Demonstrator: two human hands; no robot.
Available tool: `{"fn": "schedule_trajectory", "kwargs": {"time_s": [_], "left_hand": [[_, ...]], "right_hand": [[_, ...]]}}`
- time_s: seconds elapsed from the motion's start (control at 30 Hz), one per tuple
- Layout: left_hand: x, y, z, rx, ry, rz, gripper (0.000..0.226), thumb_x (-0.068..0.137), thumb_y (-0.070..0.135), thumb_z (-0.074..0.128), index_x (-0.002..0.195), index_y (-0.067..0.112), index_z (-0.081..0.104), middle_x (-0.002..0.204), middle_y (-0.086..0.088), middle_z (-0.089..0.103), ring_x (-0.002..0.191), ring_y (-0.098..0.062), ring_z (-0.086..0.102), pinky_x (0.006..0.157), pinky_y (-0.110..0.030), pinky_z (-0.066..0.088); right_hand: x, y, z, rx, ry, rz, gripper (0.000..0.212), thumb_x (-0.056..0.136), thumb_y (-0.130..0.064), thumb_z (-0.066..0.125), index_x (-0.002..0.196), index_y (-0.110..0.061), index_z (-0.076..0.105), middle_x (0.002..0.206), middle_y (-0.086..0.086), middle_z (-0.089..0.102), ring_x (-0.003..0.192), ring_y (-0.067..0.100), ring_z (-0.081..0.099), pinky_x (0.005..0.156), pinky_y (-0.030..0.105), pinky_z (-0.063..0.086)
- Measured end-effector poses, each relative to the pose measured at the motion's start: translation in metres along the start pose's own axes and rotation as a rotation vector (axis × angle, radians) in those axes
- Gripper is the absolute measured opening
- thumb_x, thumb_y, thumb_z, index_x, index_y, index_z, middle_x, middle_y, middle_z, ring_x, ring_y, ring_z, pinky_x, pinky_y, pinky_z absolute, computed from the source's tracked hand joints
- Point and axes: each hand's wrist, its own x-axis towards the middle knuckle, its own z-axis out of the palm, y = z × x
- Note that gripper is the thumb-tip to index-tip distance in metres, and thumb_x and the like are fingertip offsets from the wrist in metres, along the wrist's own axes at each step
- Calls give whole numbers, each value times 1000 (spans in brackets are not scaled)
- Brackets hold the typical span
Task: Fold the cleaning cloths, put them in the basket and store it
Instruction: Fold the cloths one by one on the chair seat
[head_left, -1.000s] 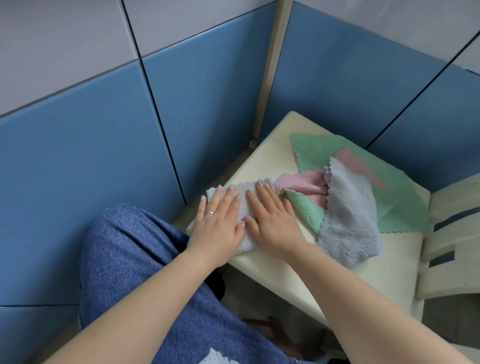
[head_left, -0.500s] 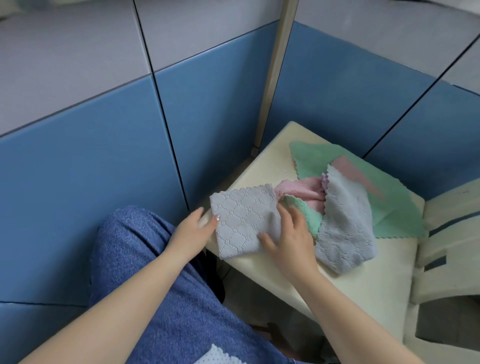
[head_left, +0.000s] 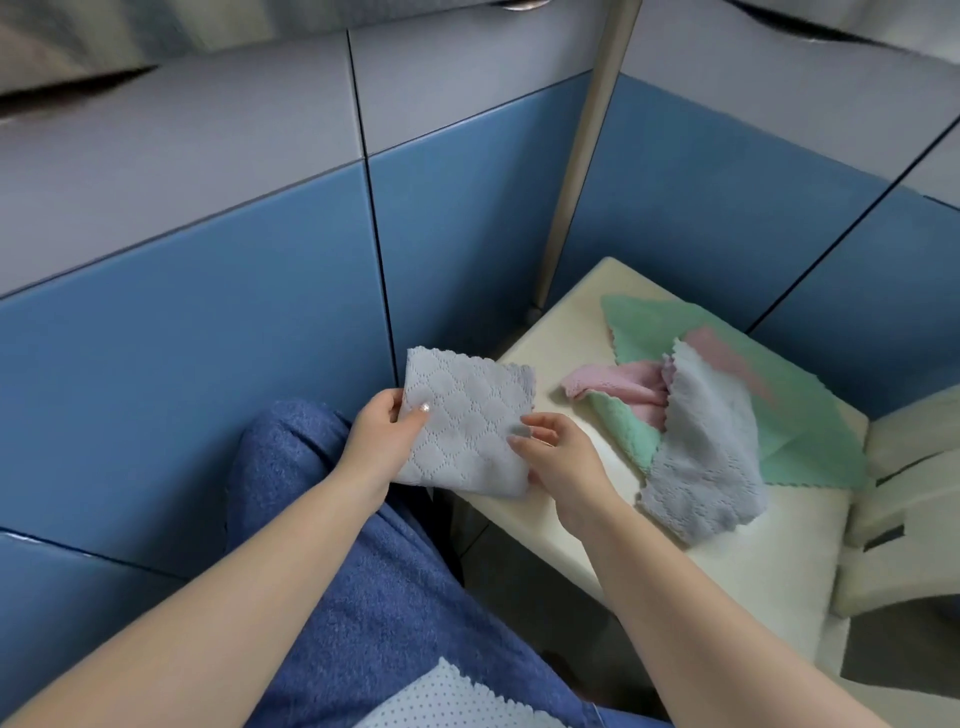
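A: Where is the folded grey cloth (head_left: 465, 428)?

B: Held up between both hands, over the near-left corner of the cream stool (head_left: 779, 561) and the person's knee in blue trousers (head_left: 374, 597). Its scalloped edge faces the blue wall panels (head_left: 208, 338).

A: How do the fingers sit?

B: The left hand (head_left: 382, 441) grips the cloth's left edge, thumb on top and fingers curled beneath. The right hand (head_left: 558, 457) pinches the right edge, its upper fingers bent and loose just above the fabric.

A: And the other cloths?

B: Heaped on the stool, apart from the held one. A green cloth (head_left: 810, 431) lies spread at the back. A pink cloth (head_left: 623, 387) is bunched on top of it, and another strip of pink shows farther back. A second grey cloth (head_left: 711, 457) is draped over both, its lower end reaching toward the stool's front edge.

A: Anything else?

B: A pale dotted fabric (head_left: 447, 701) with a scalloped edge lies on the lap at the bottom. A cream slatted piece (head_left: 914, 519) stands just right of the stool; I cannot tell what it is.
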Motion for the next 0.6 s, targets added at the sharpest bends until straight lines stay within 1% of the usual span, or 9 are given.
{"fn": "schedule_trajectory", "kwargs": {"time_s": [0.1, 0.13, 0.2, 0.3, 0.37, 0.47, 0.5, 0.57, 0.6], "left_hand": [[-5, 20, -6, -76, -12, 40, 11, 90, 25, 62, 100, 23, 60, 103, 4, 68, 96, -13, 65, 77, -32, 54], [-7, 29, -9, -95, -11, 61, 10, 90, 24, 62, 99, 22, 61, 102, 4, 69, 95, -13, 65, 75, -30, 53], [-10, 50, -16, -131, 5, 112, 7, 90, 23, 62, 97, 22, 61, 99, 6, 70, 92, -11, 66, 69, -25, 52], [-15, 85, -30, -200, 25, 189, 8, 90, 19, 62, 98, 21, 62, 97, 8, 70, 87, -7, 68, 63, -18, 52], [-21, 111, -41, -280, 43, 235, 14, 90, 15, 61, 104, 18, 61, 101, 5, 69, 89, -9, 68, 68, -23, 54], [-33, 148, -55, -333, 57, 308, 25, 89, 15, 61, 114, 14, 58, 109, -3, 68, 99, -17, 66, 78, -32, 54], [-37, 159, -60, -341, 46, 345, 24, 89, 16, 62, 113, 15, 59, 109, -2, 69, 100, -18, 66, 78, -33, 54], [-46, 185, -72, -339, 23, 460, 22, 88, 16, 63, 110, 21, 61, 103, 2, 72, 98, -15, 68, 73, -29, 56], [-51, 198, -79, -319, 22, 523, 26, 87, 16, 63, 112, 24, 60, 101, 4, 73, 96, -13, 68, 71, -27, 56]], "right_hand": [[-6, -10, 9, 20, -28, -10, 16, 83, -15, 67, 96, -25, 63, 106, 2, 59, 80, 13, 53, 57, 21, 38], [-8, -16, 12, 34, -47, -19, 16, 83, -15, 67, 95, -25, 64, 108, 3, 60, 82, 13, 53, 58, 20, 37], [-12, -35, 17, 62, -100, -60, 14, 83, -13, 67, 90, -25, 67, 110, 8, 62, 86, 16, 53, 63, 23, 40], [-18, -75, 21, 35, -139, -167, 15, 84, -12, 65, 86, -27, 68, 102, 8, 61, 81, 17, 51, 66, 26, 42], [-25, -108, 23, 1, -154, -285, 17, 84, -13, 64, 86, -30, 69, 100, 4, 62, 80, 15, 52, 68, 28, 43], [-36, -157, 26, -9, -159, -446, 20, 84, -13, 66, 85, -33, 70, 97, -8, 65, 84, 13, 59, 76, 31, 51], [-40, -171, 26, -16, -163, -487, 20, 84, -14, 66, 85, -34, 70, 97, -10, 65, 86, 13, 59, 79, 32, 52], [-47, -199, 27, -27, -166, -561, 19, 84, -16, 67, 88, -34, 70, 99, -11, 64, 91, 15, 60, 82, 35, 53], [-51, -212, 28, -28, -169, -594, 18, 84, -16, 67, 90, -33, 71, 100, -11, 64, 94, 16, 60, 83, 36, 53]]}}
